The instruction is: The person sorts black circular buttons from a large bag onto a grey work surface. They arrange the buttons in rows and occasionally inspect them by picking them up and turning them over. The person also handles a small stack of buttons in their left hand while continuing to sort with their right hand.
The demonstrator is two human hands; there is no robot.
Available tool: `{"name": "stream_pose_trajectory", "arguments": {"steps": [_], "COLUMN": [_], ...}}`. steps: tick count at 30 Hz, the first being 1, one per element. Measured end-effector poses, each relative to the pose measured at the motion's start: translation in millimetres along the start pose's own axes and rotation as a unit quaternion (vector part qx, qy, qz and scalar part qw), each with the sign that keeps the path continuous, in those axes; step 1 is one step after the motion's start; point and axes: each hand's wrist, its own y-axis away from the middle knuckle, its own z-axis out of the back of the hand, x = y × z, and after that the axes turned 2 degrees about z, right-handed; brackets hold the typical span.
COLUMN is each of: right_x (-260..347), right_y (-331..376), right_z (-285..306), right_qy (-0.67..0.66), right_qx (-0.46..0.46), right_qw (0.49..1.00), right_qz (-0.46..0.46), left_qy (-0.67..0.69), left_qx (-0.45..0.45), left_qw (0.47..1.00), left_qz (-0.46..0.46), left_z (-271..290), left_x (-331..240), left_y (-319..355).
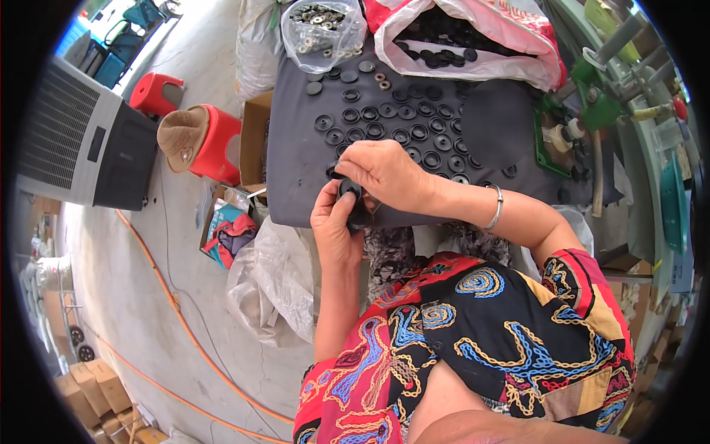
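Near the table's front edge, my left hand (330, 224) is closed around black round plastic parts (360, 217), which look like small wheels or caps. My right hand (388, 175) is just above it, fingers pinched together at a small black piece (333, 172), partly hidden by the fingertips. Beyond both hands, many black ring-shaped parts (400, 136) lie spread over the dark grey cloth (296, 148). Two small metallic rings (384, 84) lie among them at the back.
At the back stand a clear bag of small metal rings (322, 41) and a white-and-red sack of black parts (473, 68). A green hand press (592, 103) is on the right. Left are an open carton (257, 137), red stools (222, 144) and an air cooler (81, 133).
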Motion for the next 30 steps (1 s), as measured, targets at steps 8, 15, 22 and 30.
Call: {"name": "stream_pose_trajectory", "arguments": {"steps": [8, 15, 22, 30], "right_x": [-84, -139, -111, -7], "right_y": [-58, -69, -67, -36], "right_z": [48, 59, 46, 11], "right_qy": [-0.02, 0.241, 0.422, -0.044], "right_qx": [-0.029, 0.072, 0.092, 0.231], "right_qw": [0.971, 0.944, 0.89, 0.965], "right_qz": [-0.234, -0.213, -0.147, 0.113], "left_qy": [0.003, -0.006, -0.016, 0.033], "left_qx": [-0.048, -0.061, -0.051, -0.001], "left_qw": [0.999, 0.998, 0.998, 0.999], "left_qz": [-0.008, 0.004, 0.019, 0.031], "left_z": [17, 11, 13, 20], "left_x": [-18, -20, -21, -18], "left_y": [-13, -9, -6, -10]}}
